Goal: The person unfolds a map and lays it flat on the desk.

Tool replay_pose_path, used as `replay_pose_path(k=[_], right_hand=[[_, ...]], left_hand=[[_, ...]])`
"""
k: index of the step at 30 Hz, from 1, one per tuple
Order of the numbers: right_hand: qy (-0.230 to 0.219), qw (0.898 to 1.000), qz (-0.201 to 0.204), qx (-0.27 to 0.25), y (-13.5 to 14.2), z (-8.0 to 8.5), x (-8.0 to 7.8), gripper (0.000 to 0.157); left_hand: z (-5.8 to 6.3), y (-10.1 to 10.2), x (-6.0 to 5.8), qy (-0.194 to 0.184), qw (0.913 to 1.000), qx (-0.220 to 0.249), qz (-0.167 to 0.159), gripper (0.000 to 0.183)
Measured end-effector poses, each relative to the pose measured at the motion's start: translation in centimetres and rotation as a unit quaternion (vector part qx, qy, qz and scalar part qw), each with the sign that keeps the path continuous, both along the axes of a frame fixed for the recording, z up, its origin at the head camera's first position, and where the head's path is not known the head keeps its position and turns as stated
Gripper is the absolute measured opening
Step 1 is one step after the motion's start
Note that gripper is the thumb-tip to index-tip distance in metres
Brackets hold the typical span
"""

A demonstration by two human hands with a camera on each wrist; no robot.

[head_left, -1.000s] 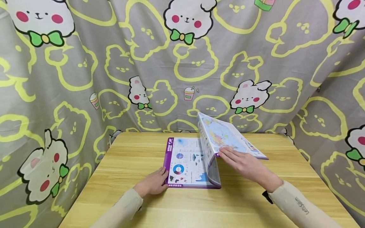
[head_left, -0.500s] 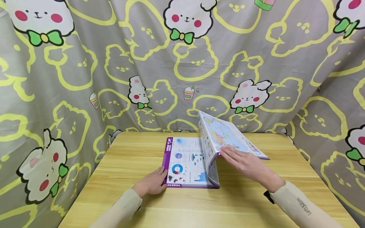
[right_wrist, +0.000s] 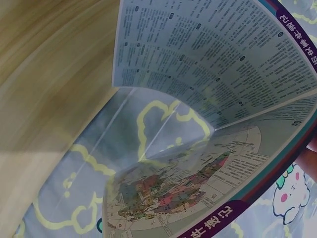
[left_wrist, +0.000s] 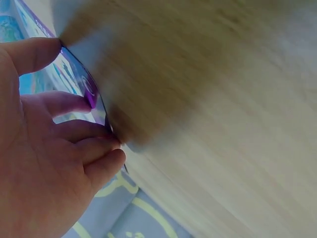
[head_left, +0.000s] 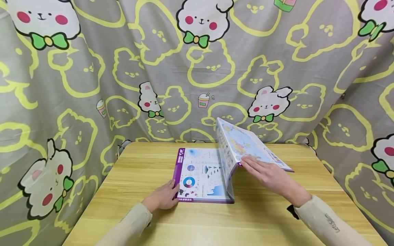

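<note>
A fold-out world map (head_left: 203, 164) with a purple border stands partly unfolded on the table. Its left panel, printed with charts, lies flat, while the panels to the right rise to a tented fold showing a world map. At the lower left edge my left hand (head_left: 162, 197) grips the map; in the left wrist view, thumb and bent fingers (left_wrist: 94, 148) meet along its edge. My right hand (head_left: 269, 175) holds the raised panel by its near edge, fingers over the printed face, thumb hidden. Text-covered undersides of the map (right_wrist: 208, 59) fill much of the right wrist view.
The wooden table (head_left: 197, 222) extends around the map on all sides. A grey curtain (head_left: 172, 68) with rabbit drawings hangs behind the table and along both sides.
The left edge of the map has slid slightly left with my left hand. My right hand and the raised fold have shifted a little to the right, widening the spread.
</note>
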State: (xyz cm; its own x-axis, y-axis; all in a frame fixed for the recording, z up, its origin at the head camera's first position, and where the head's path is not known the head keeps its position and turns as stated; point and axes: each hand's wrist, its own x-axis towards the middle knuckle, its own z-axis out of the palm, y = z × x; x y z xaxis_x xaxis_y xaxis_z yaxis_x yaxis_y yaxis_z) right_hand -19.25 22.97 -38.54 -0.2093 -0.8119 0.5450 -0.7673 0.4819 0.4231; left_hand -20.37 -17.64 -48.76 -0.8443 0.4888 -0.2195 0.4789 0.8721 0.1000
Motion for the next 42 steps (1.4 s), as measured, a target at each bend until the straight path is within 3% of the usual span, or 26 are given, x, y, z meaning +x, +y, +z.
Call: replay_pose_path(k=[14, 25, 42], right_hand=[[-0.001, 0.999, 0.028, -0.031, 0.1, -0.1, 0.1, 0.045], [0.003, 0.999, 0.025, -0.034, 0.4, -0.2, 0.2, 0.045], [0.012, 0.999, 0.016, -0.032, 1.2, -0.4, 0.4, 0.045]], left_hand=[[0.0, -1.6, 0.0, -0.001, 0.9997, 0.018, 0.019, 0.064], [-0.5, -3.1, -0.4, -0.009, 0.9988, 0.024, 0.041, 0.066], [-0.2, -4.9, -0.6, -0.016, 0.997, 0.041, 0.063, 0.068]])
